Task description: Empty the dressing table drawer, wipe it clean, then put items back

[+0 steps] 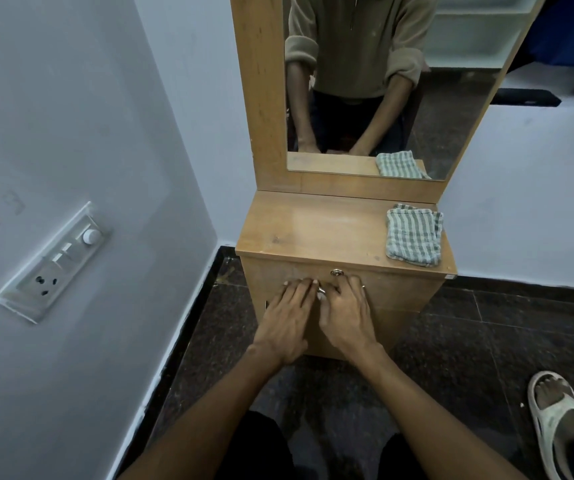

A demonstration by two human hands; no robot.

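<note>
**Both hands on closed drawer front**

Left hand (287, 315): fingers (299, 287) straight, pressed flat against the drawer front (393, 292). Right hand (346, 315): fingers curled at the metal handle (322, 290), which shows between the two hands; whether they actually grasp it, I cannot tell. Round lock (336, 272) just above the right hand. Drawer is shut, flush with the cabinet. On the desk (316, 226) above, a folded striped cloth (413, 237) lies at the right edge. Mirror (365, 81) stands upright behind. Switch panel (55, 261) on the left wall. A sandalled foot (555, 410) on the dark floor (486, 341), lower right.
</note>
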